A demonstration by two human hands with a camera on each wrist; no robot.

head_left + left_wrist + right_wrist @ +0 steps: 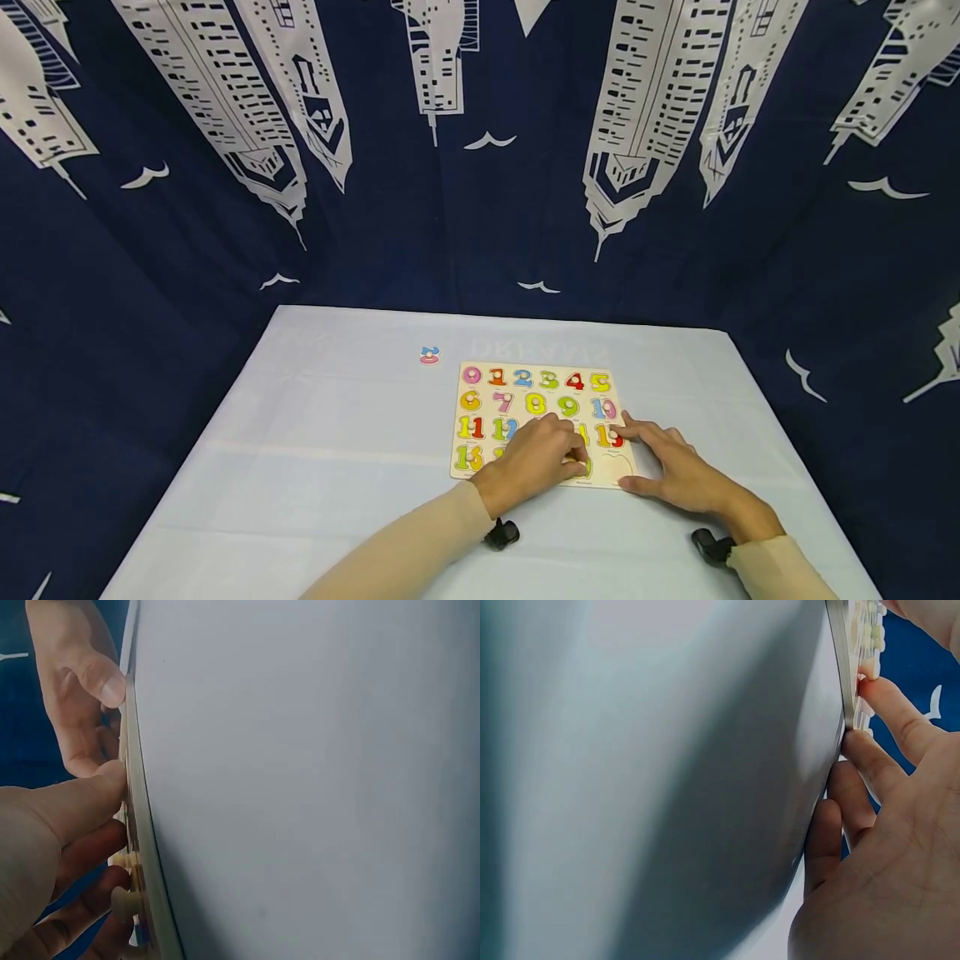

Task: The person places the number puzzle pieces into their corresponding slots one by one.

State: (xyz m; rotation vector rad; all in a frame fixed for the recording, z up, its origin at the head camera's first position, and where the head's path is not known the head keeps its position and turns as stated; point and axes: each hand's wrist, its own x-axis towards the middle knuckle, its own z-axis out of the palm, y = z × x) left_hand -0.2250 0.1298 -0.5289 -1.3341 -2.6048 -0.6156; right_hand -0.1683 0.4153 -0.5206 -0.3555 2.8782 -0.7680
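A pale wooden number puzzle board (456,450) lies on the table, with coloured, knobbed number pieces in its recesses. My left hand (536,454) reaches across its lower rows, thumb and index finger pinching at a yellow-green number piece (587,467) in the bottom row. The hand covers most of that piece and some neighbours. At the board's right edge is my right hand (678,471), fingers spread, a fingertip at the red-and-orange 15 piece (609,436) and the thumb by the lower right corner. Between them shows a bare, outlined recess (617,465).
A loose blue-and-pink number piece (429,356) lies on the white table (300,433), left of the board's upper corner. Black wrist cameras (502,534) sit under both wrists. Behind the table hangs a dark blue cloth (450,225) with white building prints.
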